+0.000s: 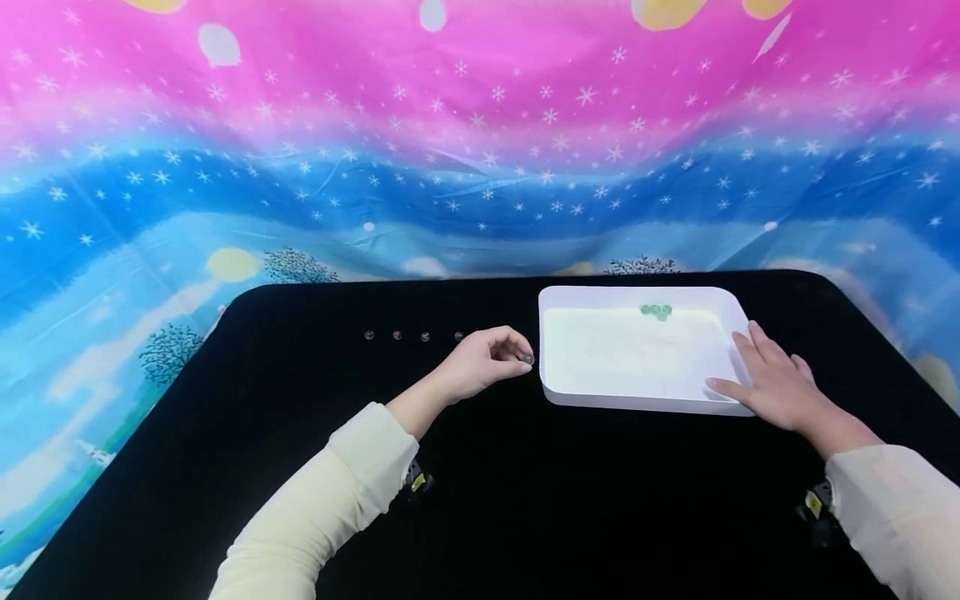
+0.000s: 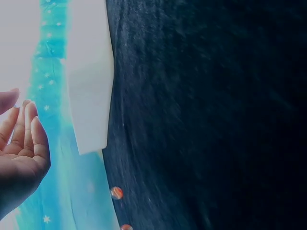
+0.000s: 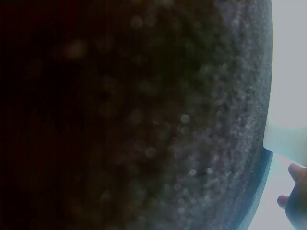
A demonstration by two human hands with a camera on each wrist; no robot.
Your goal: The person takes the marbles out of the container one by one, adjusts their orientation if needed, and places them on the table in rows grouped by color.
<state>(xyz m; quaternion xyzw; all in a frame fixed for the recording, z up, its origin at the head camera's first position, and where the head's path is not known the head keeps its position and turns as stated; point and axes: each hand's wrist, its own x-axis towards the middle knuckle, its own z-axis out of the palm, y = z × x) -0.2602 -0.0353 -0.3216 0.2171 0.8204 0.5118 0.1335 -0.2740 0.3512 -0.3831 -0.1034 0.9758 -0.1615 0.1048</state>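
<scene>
In the head view my left hand pinches a small dark marble between thumb and fingers, just left of the white tray. The left wrist view shows the same hand from the palm side, with the thumb close to the fingertips. My right hand rests on the tray's right rim, fingers spread along the edge and thumb over the near right corner. Several green marbles sit together inside the tray, near its far wall.
Several clear marbles with coloured swirls stand in a spaced row left of the tray. One with orange shows in the left wrist view. A black cloth covers the table. Behind it hangs a pink and blue snowflake backdrop.
</scene>
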